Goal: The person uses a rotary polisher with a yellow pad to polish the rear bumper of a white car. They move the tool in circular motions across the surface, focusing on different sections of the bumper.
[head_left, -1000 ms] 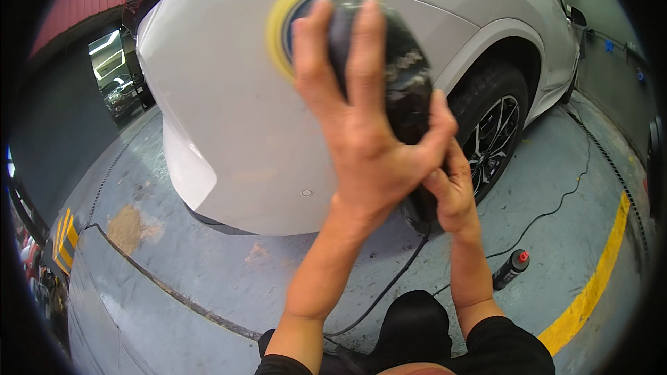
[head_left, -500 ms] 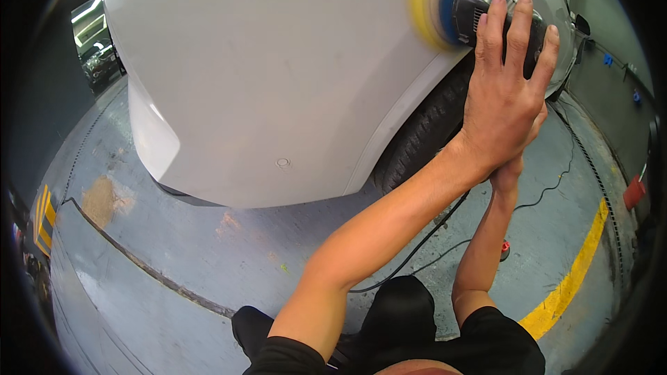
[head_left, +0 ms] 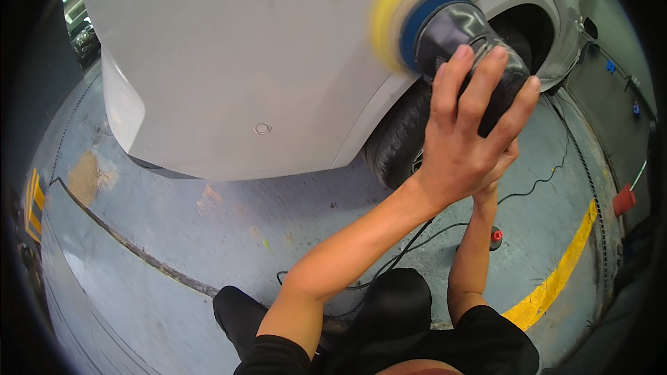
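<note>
A black polisher (head_left: 451, 28) with a blue backing plate and a blurred yellow pad (head_left: 385, 28) rests against the white car panel (head_left: 222, 62), beside the wheel arch. My left hand (head_left: 462, 139) lies over the polisher's body, fingers wrapped along its top. My right hand (head_left: 490, 184) is underneath, mostly hidden by the left one, on the polisher's handle. A dark tyre (head_left: 392, 142) shows just below the tool, with part of the wheel behind my left hand.
Black cables (head_left: 528, 196) run over the blue-grey floor, near a dark bottle with a red top (head_left: 496, 237). A yellow floor line (head_left: 556, 285) curves at right. A red object (head_left: 623, 201) stands by the right wall. A yellow-black striped block (head_left: 33, 205) is at far left.
The polisher and both hands moved from the panel's middle rightward to the wheel arch, then slightly down and left. The view shifted, showing more floor at the right.
</note>
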Demonstrator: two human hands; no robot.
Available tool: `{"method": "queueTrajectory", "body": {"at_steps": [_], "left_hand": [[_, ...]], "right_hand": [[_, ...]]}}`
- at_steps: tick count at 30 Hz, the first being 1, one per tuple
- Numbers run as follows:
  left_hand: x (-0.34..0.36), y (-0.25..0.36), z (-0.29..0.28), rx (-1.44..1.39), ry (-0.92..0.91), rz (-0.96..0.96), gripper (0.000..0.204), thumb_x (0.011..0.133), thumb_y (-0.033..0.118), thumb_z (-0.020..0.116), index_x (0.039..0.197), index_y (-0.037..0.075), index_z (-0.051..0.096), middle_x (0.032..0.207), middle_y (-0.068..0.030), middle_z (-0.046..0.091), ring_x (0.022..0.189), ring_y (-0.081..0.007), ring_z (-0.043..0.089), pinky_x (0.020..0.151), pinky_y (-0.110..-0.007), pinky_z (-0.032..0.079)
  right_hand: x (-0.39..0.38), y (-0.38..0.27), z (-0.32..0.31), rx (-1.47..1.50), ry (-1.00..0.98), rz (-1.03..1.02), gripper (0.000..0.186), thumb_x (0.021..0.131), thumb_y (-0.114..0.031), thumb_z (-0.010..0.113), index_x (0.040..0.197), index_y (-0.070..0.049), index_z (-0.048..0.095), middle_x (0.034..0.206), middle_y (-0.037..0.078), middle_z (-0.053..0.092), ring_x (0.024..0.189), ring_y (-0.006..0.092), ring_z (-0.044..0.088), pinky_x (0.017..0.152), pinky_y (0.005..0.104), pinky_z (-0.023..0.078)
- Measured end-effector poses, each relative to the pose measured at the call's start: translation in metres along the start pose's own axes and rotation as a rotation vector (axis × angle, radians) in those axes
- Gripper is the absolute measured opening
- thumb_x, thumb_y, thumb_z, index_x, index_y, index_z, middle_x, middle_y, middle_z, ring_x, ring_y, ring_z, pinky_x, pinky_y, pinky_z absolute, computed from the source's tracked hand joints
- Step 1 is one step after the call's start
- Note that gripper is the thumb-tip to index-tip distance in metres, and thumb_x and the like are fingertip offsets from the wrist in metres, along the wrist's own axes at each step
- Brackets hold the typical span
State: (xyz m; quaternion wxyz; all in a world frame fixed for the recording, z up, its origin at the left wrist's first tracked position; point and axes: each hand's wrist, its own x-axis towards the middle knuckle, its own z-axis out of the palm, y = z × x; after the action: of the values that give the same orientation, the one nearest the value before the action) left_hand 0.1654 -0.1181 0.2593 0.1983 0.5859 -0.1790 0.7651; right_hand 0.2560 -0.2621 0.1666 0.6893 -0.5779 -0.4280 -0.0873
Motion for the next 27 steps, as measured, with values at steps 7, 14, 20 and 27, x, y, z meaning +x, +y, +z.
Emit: {"method": "queueTrajectory", "body": {"at_steps": [7, 14, 20, 27], "left_hand": [[-0.041, 0.005, -0.019, 0.105, -0.014, -0.050, 0.077, 0.066, 0.021, 0.086, 0.141, 0.024, 0.066, 0.156, -0.0242, 0.040, 0.143, -0.0473, 0.037, 0.116, -0.059, 0.038], [-0.080, 0.007, -0.042, 0.136, -0.007, -0.161, 0.076, 0.073, 0.025, 0.086, 0.144, 0.033, 0.061, 0.158, -0.0195, 0.043, 0.145, -0.0411, 0.039, 0.116, -0.057, 0.041], [-0.114, 0.015, -0.052, 0.165, 0.014, -0.248, 0.076, 0.079, 0.032, 0.088, 0.147, 0.042, 0.056, 0.161, -0.0151, 0.039, 0.150, -0.0395, 0.035, 0.119, -0.058, 0.040], [-0.153, 0.015, -0.081, 0.175, -0.017, -0.311, 0.077, 0.081, 0.038, 0.090, 0.148, 0.047, 0.053, 0.167, -0.0164, 0.028, 0.154, -0.0428, 0.027, 0.119, -0.058, 0.041]], "right_hand": [[-0.033, 0.023, 0.002, -0.081, -0.011, -0.084, 0.059, 0.109, -0.044, 0.051, 0.152, -0.005, 0.044, 0.148, 0.010, 0.054, 0.133, 0.0230, 0.053, 0.111, 0.0401, 0.044], [-0.024, 0.027, 0.023, -0.219, -0.057, -0.068, 0.052, 0.103, -0.040, 0.057, 0.140, -0.003, 0.053, 0.134, 0.011, 0.062, 0.119, 0.0240, 0.061, 0.101, 0.0393, 0.050], [-0.030, 0.033, 0.033, -0.318, -0.108, -0.056, 0.046, 0.099, -0.036, 0.062, 0.129, -0.002, 0.062, 0.122, 0.011, 0.069, 0.107, 0.0248, 0.067, 0.093, 0.0387, 0.054], [-0.055, 0.048, 0.053, -0.369, -0.195, -0.017, 0.039, 0.094, -0.032, 0.069, 0.116, 0.000, 0.071, 0.108, 0.012, 0.077, 0.093, 0.0258, 0.075, 0.083, 0.0379, 0.059]]}}
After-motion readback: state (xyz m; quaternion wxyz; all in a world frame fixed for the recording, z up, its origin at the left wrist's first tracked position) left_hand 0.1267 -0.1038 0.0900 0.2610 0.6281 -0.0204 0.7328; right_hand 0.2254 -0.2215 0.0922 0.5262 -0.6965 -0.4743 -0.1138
